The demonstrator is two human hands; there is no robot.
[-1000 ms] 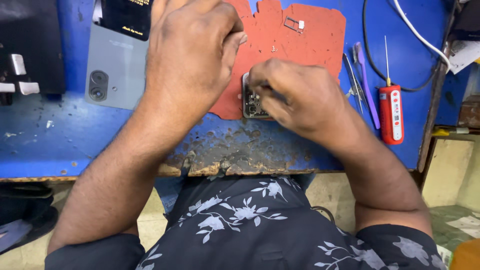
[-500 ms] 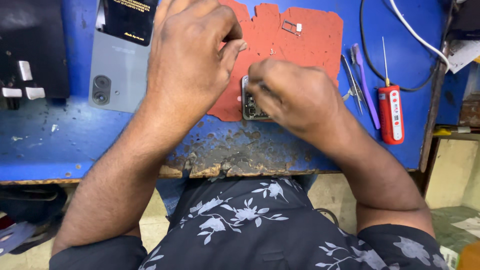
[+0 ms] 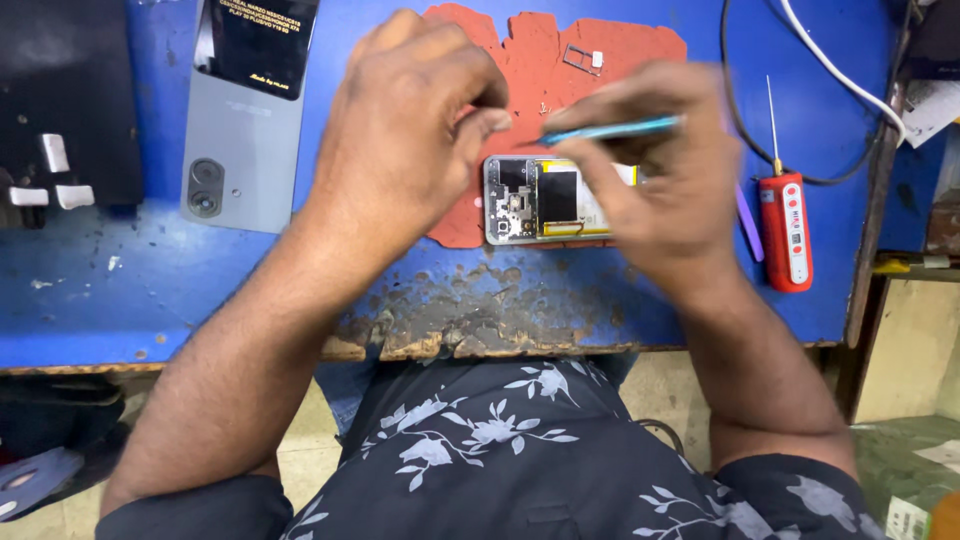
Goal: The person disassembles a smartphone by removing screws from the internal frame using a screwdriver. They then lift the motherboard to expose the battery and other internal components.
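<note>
An opened phone (image 3: 545, 200) with its circuit board and battery exposed lies on a red work mat (image 3: 600, 50) on the blue bench. My right hand (image 3: 665, 170) is raised just above the phone and holds blue tweezers (image 3: 610, 129) that point left. My left hand (image 3: 420, 130) hovers at the mat's left side, thumb and forefinger pinched together close to the tweezer tips. Whether a small part sits between those fingers cannot be told.
A grey phone back cover (image 3: 240, 140) with a camera cut-out lies at the left, a dark screen panel (image 3: 260, 40) above it. A red pen-shaped tool (image 3: 785, 225) and a black cable (image 3: 790, 120) are at the right. The bench front edge (image 3: 480, 320) is worn. A small metal tray part (image 3: 582, 58) rests on the mat.
My right hand has lifted off the phone and now shows the blue tweezers; the phone's inside is uncovered. My left hand has drawn slightly left, with the fingers pinched.
</note>
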